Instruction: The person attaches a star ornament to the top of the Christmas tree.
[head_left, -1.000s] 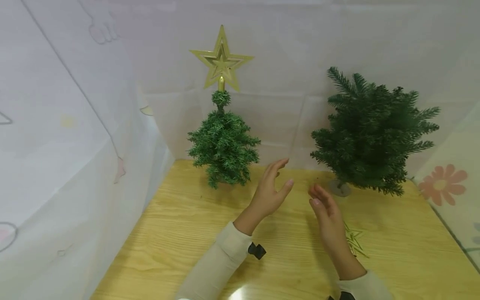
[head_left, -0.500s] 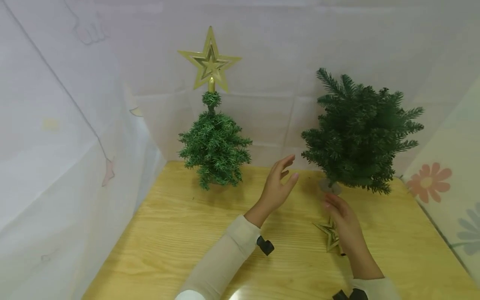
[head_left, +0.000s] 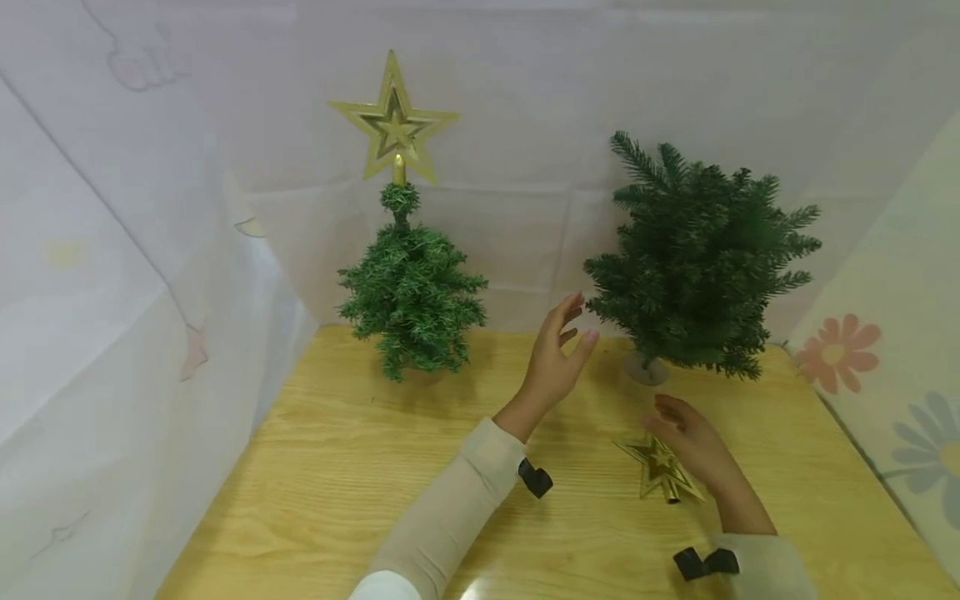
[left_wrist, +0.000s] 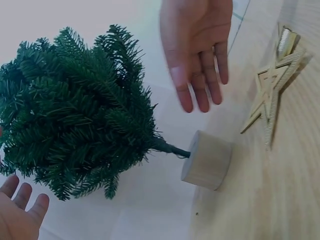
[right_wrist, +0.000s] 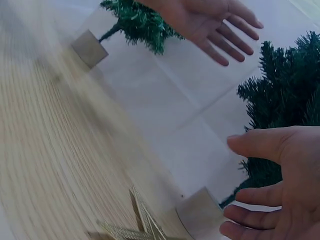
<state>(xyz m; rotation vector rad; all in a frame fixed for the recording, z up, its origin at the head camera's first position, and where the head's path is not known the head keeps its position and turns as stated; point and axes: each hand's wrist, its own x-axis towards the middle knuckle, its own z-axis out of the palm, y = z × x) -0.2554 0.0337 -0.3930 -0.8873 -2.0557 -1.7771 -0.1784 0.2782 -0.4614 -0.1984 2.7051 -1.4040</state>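
Note:
A small artificial Christmas tree (head_left: pixel 690 258), dark green, stands at the back right on a round pale base (left_wrist: pixel 207 160). My left hand (head_left: pixel 555 358) is raised at its left side, fingers relaxed and holding nothing, fingertips close to the lower branches. My right hand (head_left: pixel 693 442) hovers in front of the base with loosely bent, bare fingers. Below it, on the table, lies a gold star tree topper (head_left: pixel 656 462), partly overlapped by that hand in the head view. Palm and spread fingers of the right hand show in the right wrist view.
At the back left stands a second, lighter green tree (head_left: pixel 412 292) with a gold star (head_left: pixel 396 125) upright on its tip. White printed cloth (head_left: pixel 517 242) hangs behind the wooden table (head_left: pixel 337 483) and along both sides.
My left hand has shifted right to the dark tree's branches. The right hand has moved right and back toward me, uncovering most of the lying star. The head view has turned slightly right.

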